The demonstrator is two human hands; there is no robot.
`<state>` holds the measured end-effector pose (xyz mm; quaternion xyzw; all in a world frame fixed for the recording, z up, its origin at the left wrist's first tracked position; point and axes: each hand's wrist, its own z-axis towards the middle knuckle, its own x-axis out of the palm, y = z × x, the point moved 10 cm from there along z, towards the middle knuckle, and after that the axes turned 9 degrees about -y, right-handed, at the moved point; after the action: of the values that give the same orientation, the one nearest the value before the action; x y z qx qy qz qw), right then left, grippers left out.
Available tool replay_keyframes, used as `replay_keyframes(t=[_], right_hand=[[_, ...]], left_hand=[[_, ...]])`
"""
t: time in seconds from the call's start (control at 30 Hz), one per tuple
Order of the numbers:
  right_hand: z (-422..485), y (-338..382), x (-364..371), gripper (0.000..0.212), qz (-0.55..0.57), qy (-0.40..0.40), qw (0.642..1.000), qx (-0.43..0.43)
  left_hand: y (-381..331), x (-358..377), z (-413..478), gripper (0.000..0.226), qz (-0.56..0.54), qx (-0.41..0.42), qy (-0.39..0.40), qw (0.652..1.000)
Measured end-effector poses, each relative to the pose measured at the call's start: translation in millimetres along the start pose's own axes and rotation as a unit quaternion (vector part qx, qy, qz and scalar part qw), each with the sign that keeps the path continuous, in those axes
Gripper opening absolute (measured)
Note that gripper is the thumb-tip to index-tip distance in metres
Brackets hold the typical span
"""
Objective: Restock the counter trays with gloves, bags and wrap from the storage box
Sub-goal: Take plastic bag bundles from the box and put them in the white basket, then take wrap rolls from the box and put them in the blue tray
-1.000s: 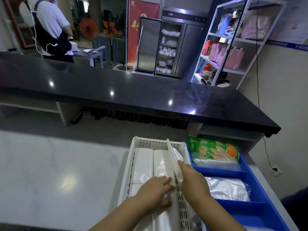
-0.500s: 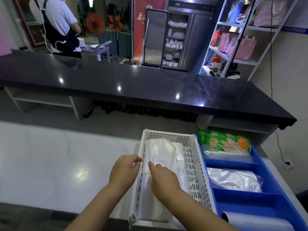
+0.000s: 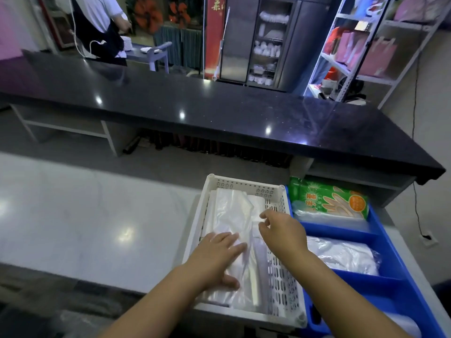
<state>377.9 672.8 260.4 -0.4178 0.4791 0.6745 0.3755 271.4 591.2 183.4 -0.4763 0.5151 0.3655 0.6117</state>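
Observation:
A white perforated tray point(image 3: 280, 276) sits on the pale counter and holds a stack of clear plastic bags point(image 3: 231, 215). My left hand point(image 3: 217, 254) lies flat on the bags, fingers spread, pressing them down. My right hand point(image 3: 280, 230) hovers over the right side of the stack, its fingertips pinching at the bag edge. To the right stands a blue divided tray point(image 3: 390, 276). Its far compartment holds a green pack of gloves point(image 3: 329, 200), the middle one a bundle of clear plastic point(image 3: 341, 257), and the near one shows a white roll edge point(image 3: 402, 323).
A long black raised counter point(image 3: 219, 111) runs across behind the trays. The pale worktop point(image 3: 85, 215) stretches to the left. A person in a white shirt stands beyond the counter at top left point(image 3: 97, 20). Metal shelving point(image 3: 361, 45) with pink bags stands at top right.
Both hands have shifted right on the bag stack. The left hand moved from the tray's left rim onto the bags. The right hand lifted toward the stack's right edge.

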Motion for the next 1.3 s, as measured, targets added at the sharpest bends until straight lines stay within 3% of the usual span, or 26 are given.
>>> replay_keyframes(t=[0.13, 0.3, 0.53, 0.7, 0.83, 1.0, 1.3], right_hand=[[4, 24, 11, 0.029, 0.014, 0.009, 0.998, -0.065], [2, 80, 33, 0.032, 0.020, 0.039, 0.983, -0.176], [-49, 187, 47, 0.027, 0.059, 0.034, 0.945, -0.319], [-113, 267, 63, 0.024, 0.038, 0.046, 0.908, -0.414], [-171, 325, 87, 0.025, 0.033, 0.094, 0.893, -0.438], [-265, 383, 136, 0.022, 0.026, 0.176, 0.874, -0.452], [-325, 381, 218, 0.019, -0.054, 0.273, 0.881, -0.383]], left_hand=[[4, -4, -6, 0.086, -0.008, -0.017, -0.013, 1.000], [37, -47, -41, 0.053, -0.018, -0.155, -0.100, 0.983], [92, -94, -173, 0.040, 0.000, -0.338, -0.171, 0.925], [118, -112, -274, 0.030, 0.021, -0.399, -0.199, 0.895], [137, -114, -376, 0.032, 0.014, -0.467, -0.227, 0.854], [155, -84, -508, 0.033, -0.012, -0.552, -0.204, 0.808], [168, -23, -639, 0.033, -0.107, -0.654, -0.200, 0.722]])
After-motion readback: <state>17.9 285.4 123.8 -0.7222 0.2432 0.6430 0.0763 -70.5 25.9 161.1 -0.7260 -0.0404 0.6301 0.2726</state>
